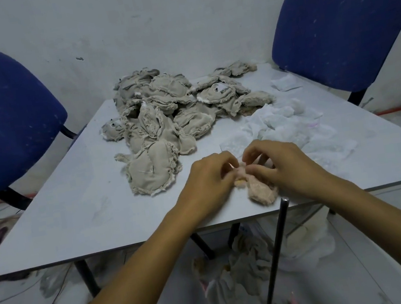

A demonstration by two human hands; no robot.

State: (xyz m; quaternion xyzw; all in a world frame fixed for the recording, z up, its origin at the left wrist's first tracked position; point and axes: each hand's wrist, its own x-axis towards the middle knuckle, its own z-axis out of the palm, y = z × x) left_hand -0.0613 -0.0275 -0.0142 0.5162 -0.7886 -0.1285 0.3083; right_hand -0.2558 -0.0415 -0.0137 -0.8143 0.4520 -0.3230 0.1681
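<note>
Left grip (206, 177) and right grip (280, 163) pinch pink plush piece (262, 192) on table (72, 211).

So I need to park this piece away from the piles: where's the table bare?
Widest bare patch: the left side of the table, between the grey fabric pile, the left hand gripping the plush piece and the near edge. A smaller strip lies right of the right hand, nearer than the white scraps. The middle and back are crowded.
</note>
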